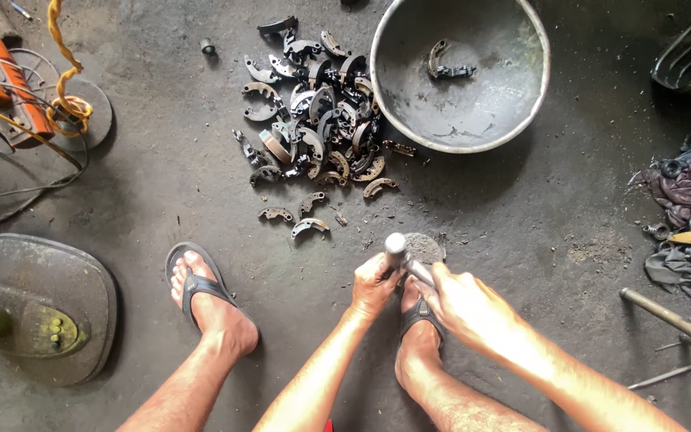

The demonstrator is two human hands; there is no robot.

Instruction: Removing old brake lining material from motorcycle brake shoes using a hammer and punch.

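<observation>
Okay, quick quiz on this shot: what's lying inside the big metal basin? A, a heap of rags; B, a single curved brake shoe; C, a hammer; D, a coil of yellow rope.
B: only one curved brake shoe lies on the bottom of the round metal basin, while the pile of brake shoes sits outside it on the concrete floor.

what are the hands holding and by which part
Right hand grips a hammer by its handle, just under the head; what the left hand pins cannot be told.
</observation>
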